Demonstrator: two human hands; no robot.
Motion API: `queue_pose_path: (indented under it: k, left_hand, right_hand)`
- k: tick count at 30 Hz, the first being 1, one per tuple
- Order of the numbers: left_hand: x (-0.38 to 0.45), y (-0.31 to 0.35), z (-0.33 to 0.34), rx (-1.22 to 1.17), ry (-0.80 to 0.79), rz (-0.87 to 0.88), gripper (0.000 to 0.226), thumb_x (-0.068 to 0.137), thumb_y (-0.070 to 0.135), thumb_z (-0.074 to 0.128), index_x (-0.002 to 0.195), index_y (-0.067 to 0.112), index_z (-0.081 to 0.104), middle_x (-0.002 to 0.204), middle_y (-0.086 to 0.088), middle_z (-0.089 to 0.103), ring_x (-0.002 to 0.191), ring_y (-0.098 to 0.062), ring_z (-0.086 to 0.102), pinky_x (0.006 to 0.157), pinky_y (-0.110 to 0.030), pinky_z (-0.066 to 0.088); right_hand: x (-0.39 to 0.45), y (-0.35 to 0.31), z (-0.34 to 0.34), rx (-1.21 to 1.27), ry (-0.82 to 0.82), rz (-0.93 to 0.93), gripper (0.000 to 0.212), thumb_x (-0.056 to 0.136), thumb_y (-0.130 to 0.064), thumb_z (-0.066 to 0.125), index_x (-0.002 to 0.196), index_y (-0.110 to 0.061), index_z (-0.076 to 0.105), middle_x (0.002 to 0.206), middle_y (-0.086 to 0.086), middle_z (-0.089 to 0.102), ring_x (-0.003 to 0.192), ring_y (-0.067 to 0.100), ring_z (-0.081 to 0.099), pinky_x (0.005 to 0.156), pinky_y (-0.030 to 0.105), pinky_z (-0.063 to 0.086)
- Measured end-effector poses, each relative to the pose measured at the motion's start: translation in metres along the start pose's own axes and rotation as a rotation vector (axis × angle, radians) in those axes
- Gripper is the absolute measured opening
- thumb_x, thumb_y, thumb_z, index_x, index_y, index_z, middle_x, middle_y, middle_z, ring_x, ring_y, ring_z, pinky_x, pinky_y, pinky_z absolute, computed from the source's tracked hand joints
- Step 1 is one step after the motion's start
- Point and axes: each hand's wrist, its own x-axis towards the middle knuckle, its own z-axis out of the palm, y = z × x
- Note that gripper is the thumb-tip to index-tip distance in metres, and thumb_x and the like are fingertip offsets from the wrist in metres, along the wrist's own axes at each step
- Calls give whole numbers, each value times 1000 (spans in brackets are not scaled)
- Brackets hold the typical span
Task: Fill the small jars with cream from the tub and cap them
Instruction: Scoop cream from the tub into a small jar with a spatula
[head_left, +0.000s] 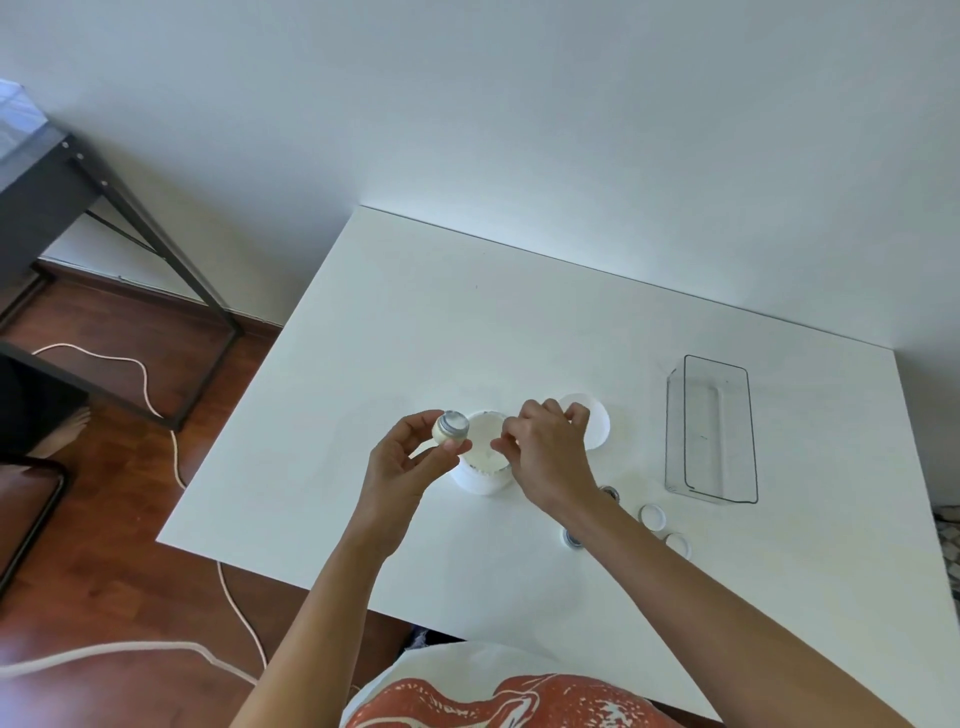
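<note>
As seen from the head camera, the small round jar with a silver-grey threaded neck and pale cream-coloured body (450, 429) is lifted above the white rectangular table (395, 322), just left of the open white cylindrical tub of cream (483, 470); the jar's short axis is tilted, its open mouth turned up and to the right, toward the tub; the left hand (415, 457) pinches the jar between thumb and curled fingertips, palm facing right, the forearm rising from the lower edge of the picture; the right hand (545, 447) hovers over the tub's right rim, back of the hand upward, fingers curled with fingertips drawn close to the thumb; whether they hold anything cannot be told; the right forearm crosses the table from the lower right. The tub stands upright, white cream visible inside; its flat white round lid (597, 421) lies just behind the right hand. Near the right wrist lie two further silver-necked jars (609, 492), partly hidden by the arm, and two small white ring-shaped caps (652, 516); a clear rectangular plastic bin (714, 431) stands well apart, to the right.
</note>
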Motion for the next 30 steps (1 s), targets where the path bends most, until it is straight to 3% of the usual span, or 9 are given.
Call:
queue_pose_path:
  k: [4,8,13,16,18,20,25,28,30]
  left_hand:
    - [-1,0,-2,-45,27,-2,35,88,22,71,121,12,61,113,-9,73,104,-31,73,84,-26,57]
    - [-1,-1,-3,11,16,0,28,90,24,71,117,19,67,116,-4,72,103,-28,73,86,-29,56]
    - [1,-1,3,114,3,-12,37,79,24,77,115,21,67,116,1,72,100,-23,73,101,-41,50]
    - [1,-2,9,142,-18,-7,33,80,17,76,112,21,68,110,3,74,93,-21,73,97,-39,49]
    - [2,-2,14,145,-44,-7,32,83,10,77,113,19,67,110,3,74,94,-22,73,98,-41,49]
    - [2,-1,17,141,-74,-6,33,85,5,76,113,18,66,111,4,74,98,-24,73,98,-40,49]
    - [2,2,23,113,-83,-7,39,76,16,77,114,17,65,113,4,73,103,-31,72,101,-42,49]
    - [2,3,24,105,-89,-3,40,76,15,78,114,16,66,115,2,73,102,-31,72,99,-40,49]
    - [3,2,24,99,-87,-2,40,76,15,78,115,15,66,116,0,72,102,-31,72,99,-39,49]
  right_hand:
    - [0,10,-9,234,57,259,27,92,-37,57,76,-17,66,80,-3,62,83,20,54,70,32,12]
    - [-3,23,-20,485,45,519,31,91,-35,58,68,-15,61,57,-9,53,69,17,55,77,33,22]
    - [-6,33,-39,826,-29,686,31,89,-34,62,64,-16,65,60,-6,57,64,14,48,77,36,31]
    - [-8,31,-49,996,-91,692,27,90,-32,62,73,-13,70,74,-7,64,74,7,52,71,23,38]
    - [-8,28,-50,1028,-125,694,28,91,-32,62,70,-15,67,71,-11,61,72,-1,50,65,17,35]
    - [-7,24,-48,1028,-148,696,29,90,-32,62,65,-18,65,68,-11,58,72,1,51,65,19,36]
    - [-6,18,-43,942,-83,689,29,89,-33,62,68,-14,68,68,-10,64,79,16,57,95,42,39]
    - [-7,17,-42,838,-10,689,32,90,-35,60,61,-20,64,53,-16,58,61,9,51,82,37,32]
    - [-8,16,-44,768,37,672,35,91,-36,58,60,-20,61,61,-12,64,65,12,54,78,35,26]
